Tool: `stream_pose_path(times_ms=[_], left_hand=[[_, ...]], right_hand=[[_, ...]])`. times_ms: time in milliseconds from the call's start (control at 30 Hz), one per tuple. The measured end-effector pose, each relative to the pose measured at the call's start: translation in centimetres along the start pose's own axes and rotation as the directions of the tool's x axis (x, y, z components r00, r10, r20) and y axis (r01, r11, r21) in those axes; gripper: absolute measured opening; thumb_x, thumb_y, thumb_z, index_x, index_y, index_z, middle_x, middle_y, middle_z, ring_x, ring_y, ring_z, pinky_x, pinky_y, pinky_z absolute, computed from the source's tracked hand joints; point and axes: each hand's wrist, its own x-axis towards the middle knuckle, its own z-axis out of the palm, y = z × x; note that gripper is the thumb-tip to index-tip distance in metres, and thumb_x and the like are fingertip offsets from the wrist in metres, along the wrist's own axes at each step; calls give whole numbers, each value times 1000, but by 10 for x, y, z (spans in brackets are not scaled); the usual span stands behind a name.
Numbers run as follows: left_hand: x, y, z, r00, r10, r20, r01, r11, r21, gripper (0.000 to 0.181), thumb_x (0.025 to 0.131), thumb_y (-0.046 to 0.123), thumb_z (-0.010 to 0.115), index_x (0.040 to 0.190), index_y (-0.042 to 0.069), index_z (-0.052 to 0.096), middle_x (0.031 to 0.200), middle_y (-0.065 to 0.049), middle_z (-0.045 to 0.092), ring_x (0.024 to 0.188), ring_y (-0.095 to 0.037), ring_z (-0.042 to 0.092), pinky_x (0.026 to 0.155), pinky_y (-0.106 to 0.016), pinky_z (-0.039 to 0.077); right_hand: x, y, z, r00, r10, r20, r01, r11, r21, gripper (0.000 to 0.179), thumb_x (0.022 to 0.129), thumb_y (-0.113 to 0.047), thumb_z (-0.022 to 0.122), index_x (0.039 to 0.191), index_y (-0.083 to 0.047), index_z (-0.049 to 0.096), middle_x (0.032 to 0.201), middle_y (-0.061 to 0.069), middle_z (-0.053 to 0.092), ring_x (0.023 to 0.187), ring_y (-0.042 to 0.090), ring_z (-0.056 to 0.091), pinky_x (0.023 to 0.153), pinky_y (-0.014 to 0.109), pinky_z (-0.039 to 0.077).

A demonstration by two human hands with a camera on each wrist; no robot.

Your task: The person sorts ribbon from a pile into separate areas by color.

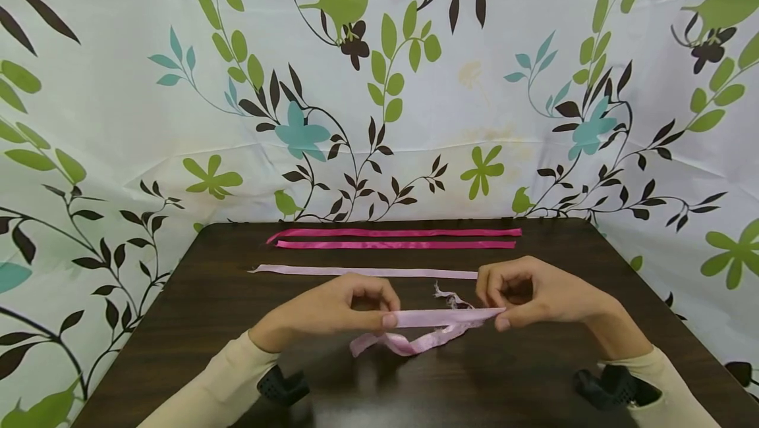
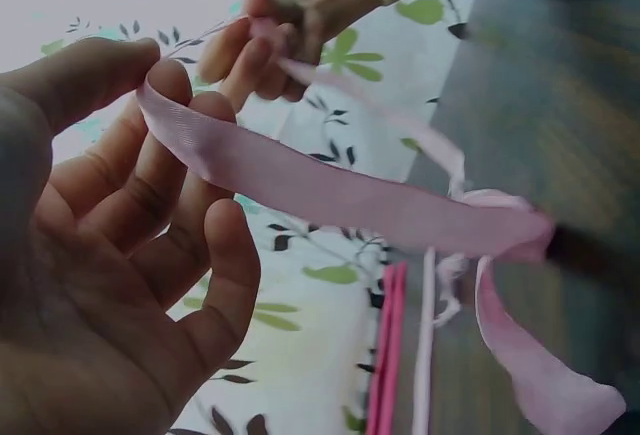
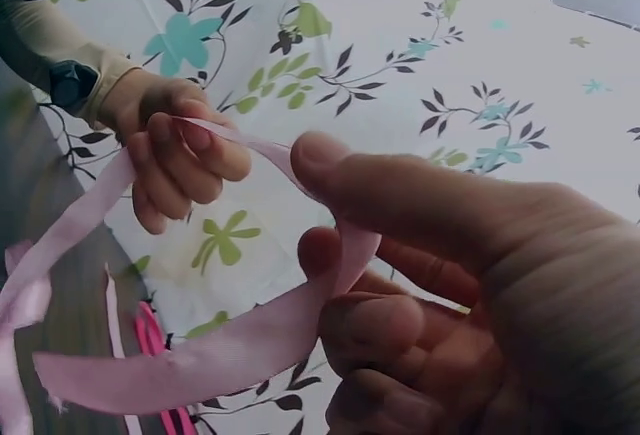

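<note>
A light pink satin ribbon [image 1: 446, 318] is stretched between my two hands, above the dark table. My left hand [image 1: 338, 306] pinches it between thumb and fingers at one end of the stretch. At the other end my right hand [image 1: 536, 293] pinches it the same way. The rest of the ribbon [image 1: 409, 347] hangs in loose curls below and behind the stretch. In the left wrist view the ribbon [image 2: 330, 190] drops away from the left fingertips. The right wrist view shows a slack length of ribbon [image 3: 200, 370] hanging from the right hand [image 3: 400, 285].
Two bright pink ribbons [image 1: 391, 245] lie side by side at the table's back. Nearer lies a straight pale pink ribbon [image 1: 356, 272], its right end behind my right hand. A frayed scrap [image 1: 452, 297] shows between the hands. Behind the table [image 1: 207, 296] hangs a patterned cloth [image 1: 415, 171].
</note>
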Motion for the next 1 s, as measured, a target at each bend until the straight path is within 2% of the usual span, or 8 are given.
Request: stream_pose_path(times_ms=[167,233,400,567,733,833,933,1000], left_hand=[[-5,11,-10,1000,26,-15,-24,995,97,7,101,22,66,106,17,69,93,-3,65,87,-19,61,76,-34,52],[-8,15,-13,999,25,-23,-22,992,124,6,101,22,66,105,18,69,94,-2,65,87,-19,61,76,-34,51],[-16,26,-22,999,17,-37,-12,992,128,4,101,19,67,104,18,69,88,-4,62,78,-17,59,67,-32,50],[-26,38,-31,998,25,-57,-16,986,167,3,100,16,68,102,18,69,87,-3,62,77,-17,59,65,-32,51],[-37,53,-42,996,46,-75,-27,969,245,6,100,16,68,104,19,68,90,-3,64,77,-21,62,67,-34,53],[-44,62,-49,995,41,-88,-19,971,236,8,100,13,67,107,17,68,89,-5,64,73,-24,67,67,-37,53],[-52,67,-57,993,36,-115,-7,971,241,11,101,10,66,109,16,67,88,-7,64,72,-26,67,65,-38,54],[-58,70,-63,988,39,-147,2,964,264,12,101,9,65,110,16,68,89,-7,65,73,-27,66,65,-38,54]], right_hand=[[-6,-6,-5,1000,-19,-12,19,1000,8,33,82,21,69,94,-8,61,82,7,50,65,22,47,44,36,38],[-8,-7,-7,999,-44,-14,45,999,25,34,81,23,67,94,-7,60,79,7,48,62,22,49,44,35,42],[-16,-11,-16,993,-117,-35,118,991,54,35,77,28,62,93,-3,58,78,9,48,61,23,49,44,33,44],[-24,-20,-27,974,-211,-83,215,975,53,34,77,30,58,92,0,55,78,9,47,62,23,42,46,29,37],[-36,-30,-36,955,-252,-158,257,966,13,33,75,31,54,92,2,56,78,10,47,67,24,43,49,31,34],[-46,-35,-41,941,-260,-219,268,963,9,37,72,35,51,92,4,56,80,12,49,70,26,43,51,33,32],[-57,-38,-47,926,-254,-280,274,961,35,37,72,38,47,91,6,55,81,15,52,72,27,43,51,34,30],[-64,-40,-50,921,-221,-322,248,968,44,37,74,38,44,90,7,55,82,16,53,72,27,44,51,35,30]])
